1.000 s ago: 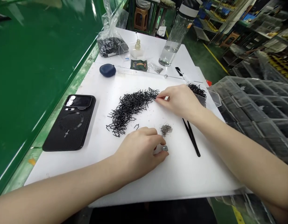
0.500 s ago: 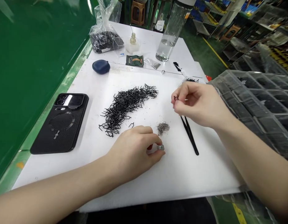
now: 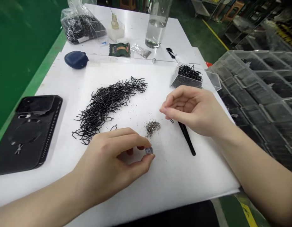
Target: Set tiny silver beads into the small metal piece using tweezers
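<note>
1. Left hand [image 3: 105,160]: nearly closed, thumb and fingertips pinching a small square grey metal part [image 3: 149,150]. Red patch on a fingertip [image 3: 136,150] behind it, unclear what.
2. Right hand [image 3: 193,110]: half open, fingers loosely curled, thumb near index. Small black wire bit [image 3: 171,120] just under the fingertips; can't tell if held.
3. Handling: edge pinch looks right. Leaves the part's face visible and keeps it off the grit. Best kept low over the board.
4. Black tweezers [image 3: 187,138]: below the right hand, tips hidden under it.
5. Loose heap of bent black wire clips [image 3: 108,104]: left of the right hand, past the left hand's knuckles. Grey granule pile [image 3: 152,127]: just beyond the left fingertips.
6. Clear acrylic box [image 3: 187,77] of black clips: just beyond the right hand.
7. Surface: white foam board [image 3: 183,176]. Phone in black case [image 3: 27,132] left of the left hand; blue earbud case [image 3: 76,60] and water bottle [image 3: 156,25] further out.
8. Room: green panel [image 3: 18,47] left of the left hand; stacked acrylic compartment tray [image 3: 261,94] right of the right hand.
</note>
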A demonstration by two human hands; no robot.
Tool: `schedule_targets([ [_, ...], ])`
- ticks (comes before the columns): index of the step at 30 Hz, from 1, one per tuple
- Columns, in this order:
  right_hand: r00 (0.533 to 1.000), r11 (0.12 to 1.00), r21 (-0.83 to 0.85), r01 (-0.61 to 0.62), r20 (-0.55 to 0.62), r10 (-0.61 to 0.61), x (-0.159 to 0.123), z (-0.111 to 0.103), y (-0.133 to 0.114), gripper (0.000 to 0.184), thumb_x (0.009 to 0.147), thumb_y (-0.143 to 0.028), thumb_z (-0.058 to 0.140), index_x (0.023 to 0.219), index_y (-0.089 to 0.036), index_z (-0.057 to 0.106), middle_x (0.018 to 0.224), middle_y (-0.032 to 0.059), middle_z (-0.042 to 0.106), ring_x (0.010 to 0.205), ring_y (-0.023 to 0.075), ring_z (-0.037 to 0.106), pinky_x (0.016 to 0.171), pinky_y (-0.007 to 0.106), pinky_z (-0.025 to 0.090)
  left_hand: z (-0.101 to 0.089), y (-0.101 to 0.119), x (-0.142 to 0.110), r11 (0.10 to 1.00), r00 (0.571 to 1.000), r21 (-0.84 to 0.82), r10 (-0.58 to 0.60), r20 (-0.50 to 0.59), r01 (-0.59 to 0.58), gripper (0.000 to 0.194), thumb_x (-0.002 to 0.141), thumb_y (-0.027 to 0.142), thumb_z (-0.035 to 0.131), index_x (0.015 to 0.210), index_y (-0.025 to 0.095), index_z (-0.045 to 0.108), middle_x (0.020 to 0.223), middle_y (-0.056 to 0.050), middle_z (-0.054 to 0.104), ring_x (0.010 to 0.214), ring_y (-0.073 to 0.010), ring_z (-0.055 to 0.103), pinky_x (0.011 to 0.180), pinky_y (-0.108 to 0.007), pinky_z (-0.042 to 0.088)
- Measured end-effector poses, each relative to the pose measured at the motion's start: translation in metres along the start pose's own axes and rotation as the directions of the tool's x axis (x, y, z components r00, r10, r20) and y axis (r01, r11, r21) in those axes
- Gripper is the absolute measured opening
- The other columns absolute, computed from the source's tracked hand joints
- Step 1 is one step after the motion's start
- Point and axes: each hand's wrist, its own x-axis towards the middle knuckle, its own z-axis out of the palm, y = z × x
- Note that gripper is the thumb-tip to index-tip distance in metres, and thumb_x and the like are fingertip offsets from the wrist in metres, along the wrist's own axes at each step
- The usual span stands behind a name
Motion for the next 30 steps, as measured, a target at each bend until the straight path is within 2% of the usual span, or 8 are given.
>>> schedule_targets([
  [4, 0.997, 0.970, -0.235, 0.059, -0.029, -0.068, -0.003, -0.007, -0.004, 0.012, 0.087, -0.015, 0.085, 0.088, -0.025, 0.078, 0.087, -0.0009, 0.082, 0.076, 0.0159, 0.075, 0.070, 0.030, 0.062, -0.002, 0.005, 0.003, 0.997, 0.999, 0.076, -0.022, 0.023, 0.020, 0.011, 0.096, 0.018, 0.080, 0.099, 0.027, 0.084, 0.086, 0.009, 0.079, 0.066, -0.0022, 0.065, 0.064, -0.009, 0.048],
  [8, 0.988, 0.844, -0.514, 0.154, 0.087, -0.127, -0.010, -0.022, -0.007, 0.016, 0.090, -0.009, 0.079, 0.090, -0.023, 0.086, 0.077, -0.0024, 0.079, 0.064, 0.0138, 0.067, 0.064, 0.034, 0.054, -0.006, 0.008, 0.005, 0.993, 0.999, 0.117, -0.039, 0.033, 0.035, 0.008, 0.093, 0.021, 0.081, 0.096, 0.027, 0.084, 0.081, 0.009, 0.079, 0.060, -0.0026, 0.065, 0.056, -0.010, 0.045],
  [12, 0.981, 0.797, -0.582, 0.158, 0.188, -0.057, -0.010, -0.031, -0.007, 0.013, 0.088, -0.011, 0.086, 0.091, -0.022, 0.091, 0.077, -0.0015, 0.082, 0.063, 0.0154, 0.067, 0.061, 0.037, 0.048, -0.008, 0.009, 0.003, 0.990, 0.996, 0.110, -0.084, 0.006, 0.083, 0.009, 0.092, 0.023, 0.082, 0.098, 0.029, 0.085, 0.072, 0.010, 0.075, 0.055, -0.0035, 0.063, 0.054, -0.011, 0.046],
  [16, 0.975, 0.830, -0.543, 0.129, 0.224, -0.005, -0.007, -0.031, -0.008, 0.018, 0.088, -0.007, 0.085, 0.089, -0.024, 0.091, 0.085, -0.0020, 0.086, 0.068, 0.0158, 0.068, 0.063, 0.036, 0.049, -0.008, 0.011, 0.002, 0.987, 0.986, 0.043, -0.150, -0.074, 0.154, 0.014, 0.088, 0.025, 0.087, 0.095, 0.036, 0.088, 0.070, 0.011, 0.075, 0.051, -0.0049, 0.060, 0.051, -0.011, 0.046],
  [19, 0.977, 0.865, -0.490, 0.109, 0.214, -0.002, -0.006, -0.029, -0.010, 0.019, 0.087, -0.007, 0.084, 0.083, -0.025, 0.088, 0.082, -0.0031, 0.085, 0.069, 0.0149, 0.069, 0.062, 0.034, 0.051, -0.010, 0.013, 0.004, 0.966, 0.962, -0.114, -0.246, -0.117, 0.233, 0.017, 0.087, 0.028, 0.093, 0.095, 0.044, 0.091, 0.078, 0.011, 0.082, 0.056, -0.0060, 0.065, 0.053, -0.007, 0.050],
  [24, 0.991, 0.976, -0.174, 0.129, 0.043, -0.124, -0.013, -0.014, -0.015, 0.016, 0.096, -0.014, 0.083, 0.090, -0.028, 0.083, 0.094, -0.0011, 0.087, 0.085, 0.0179, 0.081, 0.066, 0.029, 0.062, -0.013, 0.019, 0.012, 0.841, 0.904, -0.373, -0.426, -0.013, 0.391, 0.019, 0.081, 0.026, 0.097, 0.090, 0.043, 0.095, 0.084, 0.004, 0.088, 0.059, -0.0110, 0.074, 0.056, -0.009, 0.060],
  [27, 0.987, 0.986, 0.022, 0.163, -0.005, -0.163, -0.021, 0.004, -0.017, 0.019, 0.096, -0.010, 0.085, 0.097, -0.029, 0.082, 0.091, -0.0032, 0.085, 0.075, 0.0151, 0.080, 0.052, 0.026, 0.058, -0.010, 0.022, 0.016, 0.749, 0.883, -0.499, -0.464, 0.073, 0.435, 0.022, 0.078, 0.021, 0.096, 0.091, 0.039, 0.096, 0.089, 0.000, 0.090, 0.069, -0.0171, 0.084, 0.064, -0.014, 0.067],
  [30, 0.979, 0.976, 0.081, 0.200, -0.042, -0.197, -0.028, 0.018, -0.018, 0.025, 0.097, -0.005, 0.081, 0.101, -0.029, 0.086, 0.097, -0.0040, 0.087, 0.074, 0.0119, 0.078, 0.051, 0.023, 0.057, -0.006, 0.022, 0.016, 0.666, 0.865, -0.585, -0.483, 0.136, 0.463, 0.029, 0.080, 0.015, 0.092, 0.095, 0.040, 0.096, 0.093, 0.000, 0.091, 0.080, -0.0194, 0.088, 0.073, -0.016, 0.071],
])
